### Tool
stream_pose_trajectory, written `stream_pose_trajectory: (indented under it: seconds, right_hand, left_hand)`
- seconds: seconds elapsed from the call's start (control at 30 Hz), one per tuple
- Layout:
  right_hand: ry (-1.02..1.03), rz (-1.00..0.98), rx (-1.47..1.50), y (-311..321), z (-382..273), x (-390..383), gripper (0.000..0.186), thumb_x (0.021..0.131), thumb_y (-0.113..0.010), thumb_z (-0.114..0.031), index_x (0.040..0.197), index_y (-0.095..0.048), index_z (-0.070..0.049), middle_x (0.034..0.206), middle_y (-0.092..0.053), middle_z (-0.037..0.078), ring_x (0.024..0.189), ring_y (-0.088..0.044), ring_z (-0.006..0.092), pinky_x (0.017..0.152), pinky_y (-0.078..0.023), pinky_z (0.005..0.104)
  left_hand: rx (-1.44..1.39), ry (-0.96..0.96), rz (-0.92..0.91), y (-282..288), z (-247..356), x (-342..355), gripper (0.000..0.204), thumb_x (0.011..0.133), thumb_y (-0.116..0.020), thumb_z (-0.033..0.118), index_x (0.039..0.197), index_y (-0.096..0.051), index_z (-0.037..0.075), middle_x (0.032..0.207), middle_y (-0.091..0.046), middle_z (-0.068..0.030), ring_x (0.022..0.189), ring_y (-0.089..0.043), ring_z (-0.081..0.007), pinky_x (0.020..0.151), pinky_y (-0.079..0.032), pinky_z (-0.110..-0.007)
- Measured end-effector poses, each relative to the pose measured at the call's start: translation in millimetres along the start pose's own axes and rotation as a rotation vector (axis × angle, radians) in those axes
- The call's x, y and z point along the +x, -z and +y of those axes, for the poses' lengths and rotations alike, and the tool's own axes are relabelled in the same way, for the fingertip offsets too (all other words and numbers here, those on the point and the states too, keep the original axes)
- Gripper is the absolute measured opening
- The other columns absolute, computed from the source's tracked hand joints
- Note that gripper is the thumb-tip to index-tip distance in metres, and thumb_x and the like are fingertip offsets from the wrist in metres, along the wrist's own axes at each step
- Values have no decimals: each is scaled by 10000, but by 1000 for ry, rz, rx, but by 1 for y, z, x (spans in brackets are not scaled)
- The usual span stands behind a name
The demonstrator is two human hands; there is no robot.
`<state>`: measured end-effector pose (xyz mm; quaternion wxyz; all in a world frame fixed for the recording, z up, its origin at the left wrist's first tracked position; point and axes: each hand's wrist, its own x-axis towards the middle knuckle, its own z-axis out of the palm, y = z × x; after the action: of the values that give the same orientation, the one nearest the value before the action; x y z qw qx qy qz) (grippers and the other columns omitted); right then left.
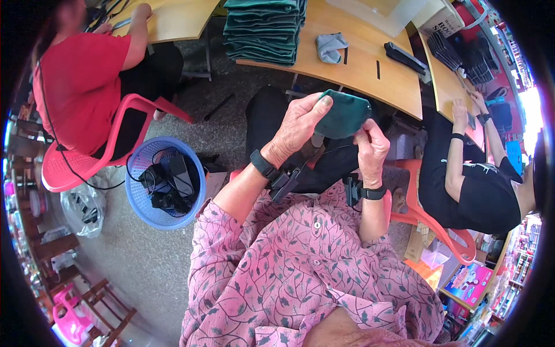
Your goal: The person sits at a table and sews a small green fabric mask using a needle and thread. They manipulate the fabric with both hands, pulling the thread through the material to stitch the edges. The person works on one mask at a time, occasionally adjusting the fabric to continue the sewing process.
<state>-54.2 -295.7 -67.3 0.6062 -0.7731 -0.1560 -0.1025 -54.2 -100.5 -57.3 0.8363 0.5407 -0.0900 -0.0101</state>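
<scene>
Above my lap, both hands hold a small dark green velvety cloth pouch (342, 115) in the air, just short of the table edge. My left hand (295, 124) grips its left side, with the thumb pressed on top. At the lower right corner, the fingers of my right hand (373, 149) pinch its edge. Whether anything is inside the pouch cannot be seen. Beyond it, on the wooden table (370, 87), stands a tall stack of similar green cloth pieces (263, 32). A crumpled grey cloth (330, 47) lies to the right of the stack.
A long black object (404, 56) lies near the table's right end. On my left, a person in red (87, 92) sits by a blue basket (165, 224) of black items. Another person in black (480, 194) works at a table on my right, seated on a red chair (442, 234).
</scene>
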Motion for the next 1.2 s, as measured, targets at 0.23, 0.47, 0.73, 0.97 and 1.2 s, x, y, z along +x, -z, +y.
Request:
stream_pose_trajectory:
  seconds: [0.23, 0.47, 0.73, 0.97, 1.2]
  right_hand:
    - [-79, 48, 89, 1, 0, 0, 51, 925, -640, -58, 902, -664, -19, 741, -597, -38, 630, -479, 31, 566, -383, 194]
    - [-90, 57, 158, 6, 7, 1, 57, 925, -641, -58, 918, -684, -21, 741, -602, -35, 632, -477, 25, 559, -371, 183]
    - [-92, -75, 26, 7, -7, 2, 49, 913, -637, -34, 920, -680, -11, 750, -604, -28, 647, -508, 28, 551, -389, 188]
    - [-167, 12, 172, 7, -6, 1, 121, 931, -639, -79, 1021, -682, -9, 747, -623, -19, 612, -475, 17, 539, -365, 172]
    - [-147, 92, 219, 14, 7, 2, 139, 938, -635, -98, 1028, -678, 0, 755, -635, -1, 590, -436, 15, 537, -337, 167]
  left_hand:
    - [65, 23, -5, 2, 0, 0, 367, 1020, -516, 317, 1133, -650, -6, 952, -666, 1, 875, -572, -59, 788, -487, -240]
    - [8, 81, -12, 7, -5, 2, 363, 1014, -519, 331, 1185, -637, 33, 1023, -662, -19, 922, -587, -95, 822, -467, -254]
    - [-4, -101, 50, 0, 10, 3, 322, 970, -591, 173, 1262, -610, 36, 1122, -666, -51, 1047, -601, -118, 936, -461, -282]
    - [119, -69, 97, 13, -1, 5, 244, 948, -644, 182, 1127, -686, 22, 1006, -690, -6, 920, -593, -63, 846, -465, -229]
    - [133, -60, 98, 18, -11, 8, 208, 947, -645, 165, 1081, -681, 9, 960, -672, 11, 880, -572, -51, 803, -460, -221]
